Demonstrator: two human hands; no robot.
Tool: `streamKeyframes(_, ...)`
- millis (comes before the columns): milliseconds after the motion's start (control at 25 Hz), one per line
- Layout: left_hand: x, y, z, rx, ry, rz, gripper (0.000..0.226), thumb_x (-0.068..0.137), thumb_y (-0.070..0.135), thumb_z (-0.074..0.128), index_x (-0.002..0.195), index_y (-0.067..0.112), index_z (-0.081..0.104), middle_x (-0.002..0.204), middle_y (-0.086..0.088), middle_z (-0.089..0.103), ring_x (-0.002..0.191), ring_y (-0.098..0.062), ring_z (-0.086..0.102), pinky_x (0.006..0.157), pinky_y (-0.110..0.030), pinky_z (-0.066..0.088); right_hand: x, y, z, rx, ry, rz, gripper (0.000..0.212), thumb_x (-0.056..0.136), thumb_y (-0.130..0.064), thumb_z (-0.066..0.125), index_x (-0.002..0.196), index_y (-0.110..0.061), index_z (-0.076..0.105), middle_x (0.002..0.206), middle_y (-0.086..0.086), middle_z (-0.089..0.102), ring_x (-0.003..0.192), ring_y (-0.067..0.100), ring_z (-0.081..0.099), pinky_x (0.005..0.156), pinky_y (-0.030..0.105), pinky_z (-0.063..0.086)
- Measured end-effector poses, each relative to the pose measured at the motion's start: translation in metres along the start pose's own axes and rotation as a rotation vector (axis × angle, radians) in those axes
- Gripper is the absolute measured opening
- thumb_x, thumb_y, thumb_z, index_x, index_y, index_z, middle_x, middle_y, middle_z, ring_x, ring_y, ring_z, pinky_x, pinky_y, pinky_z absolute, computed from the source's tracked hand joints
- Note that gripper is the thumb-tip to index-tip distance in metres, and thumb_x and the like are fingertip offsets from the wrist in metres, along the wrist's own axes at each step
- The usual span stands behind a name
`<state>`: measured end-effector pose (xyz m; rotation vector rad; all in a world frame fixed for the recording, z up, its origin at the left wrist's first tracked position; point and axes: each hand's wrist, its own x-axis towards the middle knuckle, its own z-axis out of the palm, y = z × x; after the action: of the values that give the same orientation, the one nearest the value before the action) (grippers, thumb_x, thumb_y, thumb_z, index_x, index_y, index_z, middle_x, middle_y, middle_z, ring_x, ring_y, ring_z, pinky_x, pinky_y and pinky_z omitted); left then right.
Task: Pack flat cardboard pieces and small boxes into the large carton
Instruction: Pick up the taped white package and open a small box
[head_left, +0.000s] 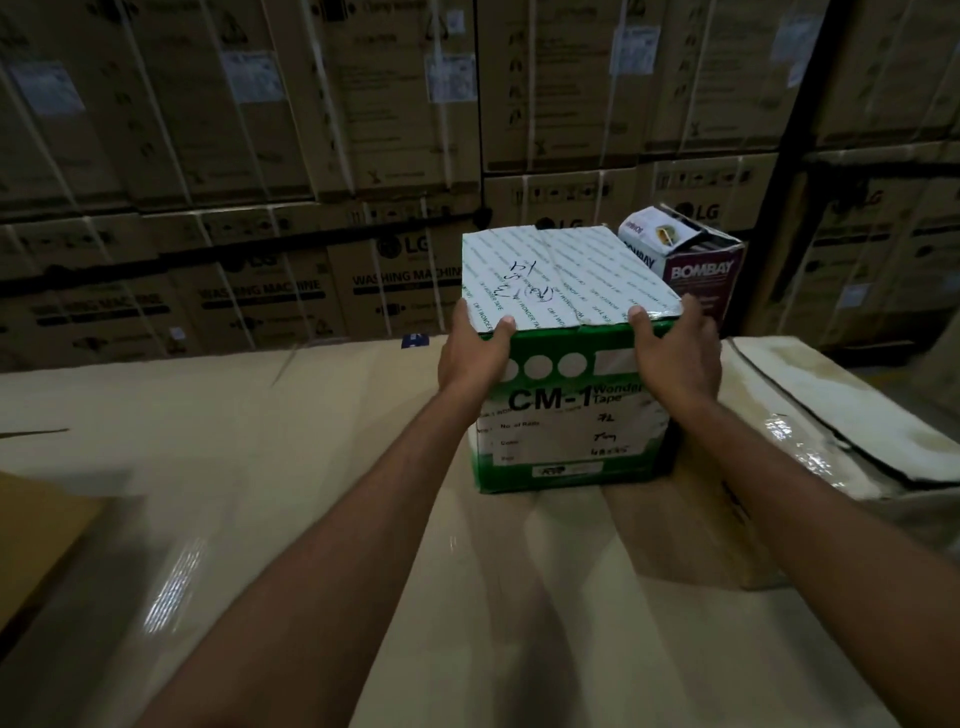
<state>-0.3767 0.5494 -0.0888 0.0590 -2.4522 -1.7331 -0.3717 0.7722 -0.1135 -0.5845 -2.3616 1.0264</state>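
Head view. Nearest, at the far left edge: a brown cardboard piece (36, 535) lying flat on a pale cardboard surface (260, 467) with glossy strips of tape catching the light. Above it, two bare forearms reaching forward from the bottom edge and converging on the middle right of the scene.

Further in, on that surface: a green-and-white box (563, 431), closed and upright, printed "CM-1 Wonder Tape" on its near face, handwriting on its taped white top. Cannot tell whether resting fully on the surface or just lifted off it.

Clasping its upper near-left corner: the left hand (475, 353), thumb hooked over the top edge, fingers wrapped round the left side. Clasping the upper near-right corner: the right hand (675, 358), thumb on the top edge, fingers curled round the right side. Both grips spread moderately wide, pressed against the cardboard, with the box held between them.

To the right, just beside the right forearm: a plastic-wrapped carton (831, 415) with a dark strap across it.

Behind the box, to its far right: a maroon "BOMBAY" box (701, 275), top flaps open.

Farthest: a wall of stacked washing machine cartons (260, 291) bound with pale straps, and a dark rack post (789, 171) at the right.
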Motion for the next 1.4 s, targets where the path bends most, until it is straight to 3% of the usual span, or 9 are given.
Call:
streamKeyframes(80, 0.0, -0.007, 0.001, -0.01, 0.03, -0.003, 0.068, 0.095, 0.046, 0.06, 0.155, 0.034, 0.029, 0.14, 0.003, 0.056, 0.121, -0.025, 0.058, 0.099, -0.046, 0.052, -0.001, 0.001, 0.001, 0.046, 0.021, 0.044, 0.089, 0.092, -0.065, 0.054, 0.158, -0.013, 0.024, 0.157, 0.016, 0.033, 0.144, 0.036, 0.033, 0.115, 0.049, 0.033)
streamKeyframes(200, -0.006, -0.018, -0.007, -0.137, 0.041, -0.029, 0.067, 0.086, 0.038, 0.069, 0.146, 0.034, 0.04, 0.122, 0.009, 0.058, 0.11, -0.019, 0.06, 0.094, -0.043, 0.055, 0.001, 0.001, -0.009, 0.074, 0.024, 0.09, 0.083, 0.081, -0.067, 0.062, 0.144, -0.016, 0.049, 0.142, 0.014, 0.043, 0.132, 0.035, 0.044, 0.107, 0.047, 0.041)
streamKeyframes(280, -0.014, -0.025, -0.017, -0.173, 0.033, -0.037, 0.065, 0.072, 0.046, 0.069, 0.133, 0.037, 0.052, 0.124, 0.006, 0.06, 0.108, -0.02, 0.063, 0.09, -0.047, 0.058, -0.005, 0.005, -0.021, 0.135, 0.041, 0.098, 0.073, 0.077, -0.071, 0.066, 0.128, -0.019, 0.062, 0.133, 0.012, 0.05, 0.12, 0.032, 0.053, 0.099, 0.042, 0.046)
streamKeyframes(400, -0.044, -0.037, -0.033, -0.225, 0.058, -0.043, 0.068, 0.067, 0.06, 0.074, 0.128, 0.035, 0.056, 0.127, 0.002, 0.059, 0.109, -0.018, 0.064, 0.086, -0.046, 0.06, -0.031, 0.008, -0.036, 0.265, -0.009, 0.099, 0.06, 0.078, -0.064, 0.076, 0.115, -0.021, 0.055, 0.126, 0.008, 0.054, 0.104, 0.024, 0.058, 0.085, 0.04, 0.051)
streamKeyframes(600, -0.109, -0.04, -0.073, -0.318, 0.147, -0.051, 0.053, 0.082, 0.052, 0.078, 0.117, 0.028, 0.046, 0.115, 0.009, 0.064, 0.098, -0.01, 0.068, 0.073, -0.034, 0.06, -0.098, 0.002, -0.049, 0.432, -0.27, 0.089, 0.078, 0.073, -0.063, 0.081, 0.13, -0.026, 0.043, 0.117, -0.008, 0.065, 0.102, 0.018, 0.068, 0.085, 0.045, 0.06)
streamKeyframes(800, -0.167, -0.017, -0.151, -0.281, 0.183, -0.057, 0.048, 0.075, 0.054, 0.081, 0.106, 0.033, 0.05, 0.114, 0.001, 0.067, 0.097, -0.02, 0.071, 0.081, -0.047, 0.062, -0.17, -0.043, -0.075, 0.389, -0.222, -0.039, 0.071, 0.085, -0.051, 0.077, 0.143, -0.018, 0.051, 0.123, -0.006, 0.061, 0.104, 0.013, 0.061, 0.065, 0.02, 0.043)
streamKeyframes(1040, -0.267, -0.024, -0.251, -0.322, 0.221, 0.07, 0.058, 0.087, 0.026, 0.078, 0.137, 0.029, 0.05, 0.117, 0.007, 0.068, 0.096, -0.015, 0.071, 0.048, -0.016, 0.05, -0.293, -0.081, -0.101, 0.574, -0.213, -0.171, 0.07, 0.078, -0.052, 0.084, 0.137, -0.03, 0.051, 0.122, -0.016, 0.067, 0.103, 0.001, 0.067, 0.082, 0.033, 0.061)
streamKeyframes(1280, -0.346, -0.052, -0.334, -0.389, 0.254, 0.18, 0.07, 0.085, 0.024, 0.08, 0.146, 0.03, 0.046, 0.125, 0.005, 0.068, 0.107, -0.015, 0.071, 0.074, -0.032, 0.062, -0.414, -0.127, -0.12, 0.675, -0.183, -0.375, 0.073, 0.082, -0.04, 0.084, 0.146, -0.028, 0.051, 0.126, -0.015, 0.069, 0.112, 0.002, 0.068, 0.094, 0.043, 0.059)
streamKeyframes(1400, -0.38, -0.051, -0.366, -0.405, 0.294, 0.233, 0.073, 0.078, 0.028, 0.084, 0.141, 0.021, 0.049, 0.121, 0.003, 0.07, 0.101, -0.01, 0.073, 0.07, -0.025, 0.06, -0.463, -0.142, -0.124, 0.726, -0.162, -0.43, 0.074, 0.084, -0.035, 0.082, 0.149, -0.028, 0.048, 0.131, -0.012, 0.067, 0.118, 0.007, 0.066, 0.099, 0.045, 0.056)
